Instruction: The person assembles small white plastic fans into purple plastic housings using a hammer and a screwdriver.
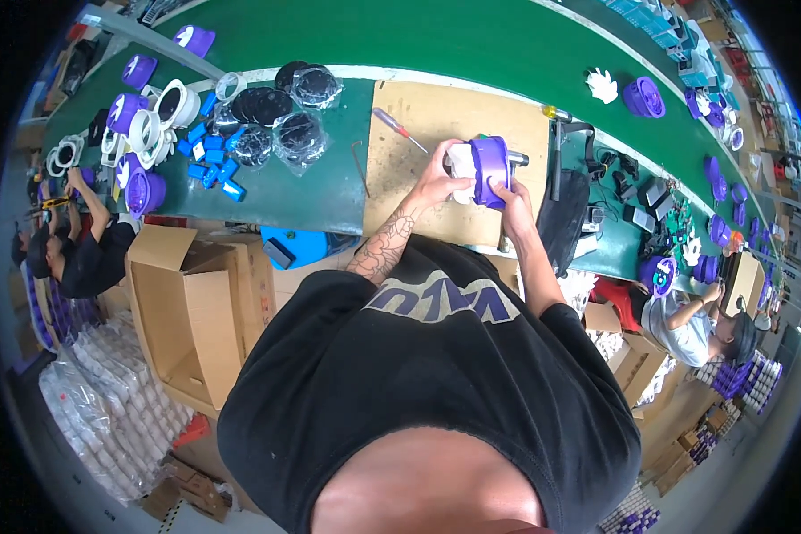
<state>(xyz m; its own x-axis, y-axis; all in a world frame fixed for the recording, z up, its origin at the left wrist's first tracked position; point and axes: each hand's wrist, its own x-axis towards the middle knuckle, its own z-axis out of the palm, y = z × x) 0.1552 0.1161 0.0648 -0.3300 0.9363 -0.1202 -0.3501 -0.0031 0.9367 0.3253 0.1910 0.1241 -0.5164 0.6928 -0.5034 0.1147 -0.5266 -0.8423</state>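
Above the tan work board (418, 107) I hold a round purple housing (487, 171), tipped on its side. My right hand (514, 206) is closed on its right rim, the thumb on the near side. On the left, my left hand (440, 178) grips a white piece (461, 167) set against the housing's open side; its shape is partly covered by my fingers. A short dark cylindrical stub (519, 159) sticks out at the housing's right. A screwdriver (400, 130) with a red and grey handle lies on the board, left of my hands.
Black mesh discs (262, 106), some bagged, and blue blocks (214, 158) lie to the left beside white rings (147, 136). Dark adapters and cables (654, 191) are on the right. A green conveyor belt (472, 44) runs behind. Co-workers sit at both sides; a cardboard box (165, 311) stands lower left.
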